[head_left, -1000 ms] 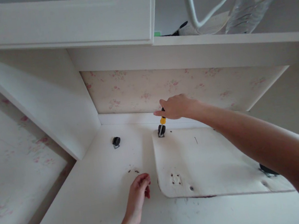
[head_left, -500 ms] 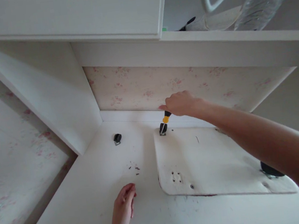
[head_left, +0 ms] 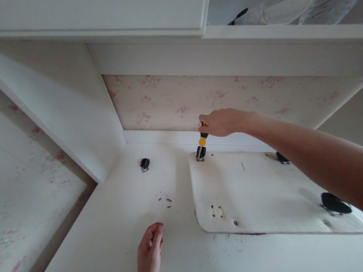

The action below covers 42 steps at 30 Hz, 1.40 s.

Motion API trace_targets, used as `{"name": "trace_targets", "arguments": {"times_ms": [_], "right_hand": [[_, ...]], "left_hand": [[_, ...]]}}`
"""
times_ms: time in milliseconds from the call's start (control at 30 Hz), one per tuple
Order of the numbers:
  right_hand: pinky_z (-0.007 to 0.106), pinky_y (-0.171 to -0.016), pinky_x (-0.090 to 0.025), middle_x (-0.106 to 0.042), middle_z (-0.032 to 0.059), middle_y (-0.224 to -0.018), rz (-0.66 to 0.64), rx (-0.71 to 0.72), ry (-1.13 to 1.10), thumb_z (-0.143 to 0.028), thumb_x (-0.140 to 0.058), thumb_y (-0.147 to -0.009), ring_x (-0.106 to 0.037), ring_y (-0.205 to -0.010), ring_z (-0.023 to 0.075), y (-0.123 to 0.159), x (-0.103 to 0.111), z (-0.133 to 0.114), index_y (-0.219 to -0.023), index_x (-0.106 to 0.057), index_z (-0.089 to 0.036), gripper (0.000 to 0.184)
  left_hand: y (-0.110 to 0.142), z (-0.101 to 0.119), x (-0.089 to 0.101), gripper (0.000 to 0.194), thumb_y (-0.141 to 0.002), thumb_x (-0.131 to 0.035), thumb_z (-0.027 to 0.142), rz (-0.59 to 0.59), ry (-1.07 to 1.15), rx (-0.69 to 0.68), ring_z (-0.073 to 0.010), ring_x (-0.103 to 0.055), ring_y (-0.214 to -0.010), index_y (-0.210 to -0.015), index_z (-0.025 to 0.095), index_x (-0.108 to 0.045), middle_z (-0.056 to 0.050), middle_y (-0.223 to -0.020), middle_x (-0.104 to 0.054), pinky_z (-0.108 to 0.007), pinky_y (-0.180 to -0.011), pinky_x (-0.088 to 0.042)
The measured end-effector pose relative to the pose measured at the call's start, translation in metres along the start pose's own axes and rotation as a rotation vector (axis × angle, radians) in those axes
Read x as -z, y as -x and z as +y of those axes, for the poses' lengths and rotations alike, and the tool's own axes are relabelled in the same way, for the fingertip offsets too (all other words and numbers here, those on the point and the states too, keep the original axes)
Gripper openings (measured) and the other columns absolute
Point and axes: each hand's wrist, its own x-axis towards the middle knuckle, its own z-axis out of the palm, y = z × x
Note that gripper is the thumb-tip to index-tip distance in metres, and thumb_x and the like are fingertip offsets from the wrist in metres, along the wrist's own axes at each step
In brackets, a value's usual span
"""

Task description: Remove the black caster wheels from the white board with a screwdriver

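Right hand: was wrapped around the handle of a screwdriver, its fingers closed.
Screwdriver: slanted down from the right hand, its shaft reaching the metal plate of the corner caster.
Corner caster: sat just below the right hand, on the near-left end of the white board.
White board: lay flat on the tabletop, below the right hand and forearm.
Left hand: hung half-curled, thumb against the forefinger; whether it held anything could not be told.
Screws: lay scattered just beyond the left hand's fingertips.
Separate caster: stood on the tabletop, farther beyond the left hand than the screws.
Large caster: stood on the white board, beneath the right forearm.
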Motion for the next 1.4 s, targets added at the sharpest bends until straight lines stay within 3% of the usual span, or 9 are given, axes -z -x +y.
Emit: {"name": "trace_targets", "arguments": {"times_ms": [100,300,467,667,900,1067,1167,1300,1400], "right_hand": [[0.036,-0.069,-0.045,-0.070,0.0125,-0.106,-0.071,0.140,-0.095,-0.040,-0.051,-0.088,-0.065,-0.085,0.0252,-0.002,0.001,0.005,-0.118,-0.059,-0.023,0.035],[0.048,-0.073,-0.045,-0.069,0.0221,-0.103,0.017,-0.089,0.082,-0.057,-0.031,-0.095,-0.064,-0.096,0.0385,0.004,0.000,-0.003,-0.113,-0.065,-0.018,0.055],[0.039,-0.074,-0.048,-0.066,0.0157,-0.119,-0.065,0.100,-0.039,-0.046,-0.047,-0.090,-0.065,-0.093,0.0279,0.003,-0.004,0.009,-0.125,-0.057,-0.022,0.043],[0.045,-0.072,-0.047,-0.069,0.0222,-0.105,0.096,-0.081,0.024,-0.060,-0.022,-0.097,-0.065,-0.094,0.0362,0.008,-0.014,0.004,-0.126,-0.053,-0.016,0.061],[0.032,-0.080,-0.046,-0.062,0.0137,-0.125,0.073,0.236,-0.170,-0.029,-0.051,-0.088,-0.064,-0.095,0.0221,0.000,-0.014,0.008,-0.119,-0.057,-0.019,0.033],[0.040,-0.076,-0.046,-0.069,0.0190,-0.107,0.179,0.048,-0.100,-0.058,-0.028,-0.098,-0.065,-0.097,0.0330,0.004,-0.017,-0.005,-0.109,-0.063,-0.016,0.055],[0.041,-0.072,-0.046,-0.068,0.0209,-0.109,0.233,-0.017,-0.025,-0.049,-0.026,-0.100,-0.066,-0.093,0.0349,0.011,-0.023,-0.008,-0.122,-0.055,-0.014,0.050],[0.037,-0.076,-0.048,-0.056,0.0155,-0.131,0.260,0.143,-0.129,-0.028,-0.036,-0.095,-0.066,-0.090,0.0252,0.017,-0.029,0.000,-0.124,-0.052,-0.019,0.034],[0.034,-0.083,-0.048,-0.049,0.0140,-0.139,0.220,0.230,-0.268,-0.034,-0.049,-0.090,-0.065,-0.095,0.0221,0.021,-0.029,0.003,-0.126,-0.050,-0.020,0.038]], "left_hand": [[0.001,0.001,0.000,0.050,-0.069,-0.073,0.063,0.006,-0.010,0.013,-0.0115,-0.043,-0.060,-0.096,0.021,-0.069,0.003,-0.069,-0.048,-0.020,-0.051,-0.035],[0.001,0.001,0.000,0.051,-0.068,-0.074,0.064,-0.005,-0.024,-0.015,-0.0120,-0.044,-0.061,-0.096,0.021,-0.070,0.003,-0.069,-0.049,-0.020,-0.051,-0.035],[0.001,-0.001,0.001,0.051,-0.069,-0.074,0.063,-0.019,-0.016,-0.009,-0.0115,-0.043,-0.060,-0.098,0.021,-0.070,0.003,-0.068,-0.048,-0.019,-0.049,-0.034],[0.002,0.000,0.000,0.051,-0.068,-0.076,0.061,-0.033,0.020,-0.026,-0.0109,-0.039,-0.057,-0.097,0.020,-0.069,0.005,-0.064,-0.044,-0.020,-0.048,-0.031],[0.000,-0.007,0.002,0.047,-0.073,-0.074,0.058,-0.067,0.007,-0.063,-0.0105,-0.037,-0.056,-0.099,0.019,-0.069,0.005,-0.064,-0.043,-0.021,-0.046,-0.029],[-0.002,-0.008,0.001,0.045,-0.075,-0.073,0.056,-0.070,0.008,-0.071,-0.0095,-0.035,-0.056,-0.100,0.019,-0.068,0.005,-0.066,-0.043,-0.020,-0.046,-0.028],[-0.001,-0.006,0.000,0.045,-0.076,-0.072,0.056,-0.081,0.013,-0.067,-0.0094,-0.035,-0.057,-0.100,0.019,-0.068,0.005,-0.066,-0.043,-0.020,-0.047,-0.029],[0.000,-0.004,0.000,0.046,-0.075,-0.072,0.057,-0.078,-0.015,-0.067,-0.0099,-0.036,-0.057,-0.100,0.019,-0.068,0.004,-0.066,-0.045,-0.021,-0.049,-0.030],[-0.001,-0.005,0.000,0.046,-0.076,-0.072,0.057,-0.087,-0.029,-0.085,-0.0103,-0.036,-0.057,-0.101,0.019,-0.068,0.004,-0.066,-0.045,-0.021,-0.048,-0.029]]}}
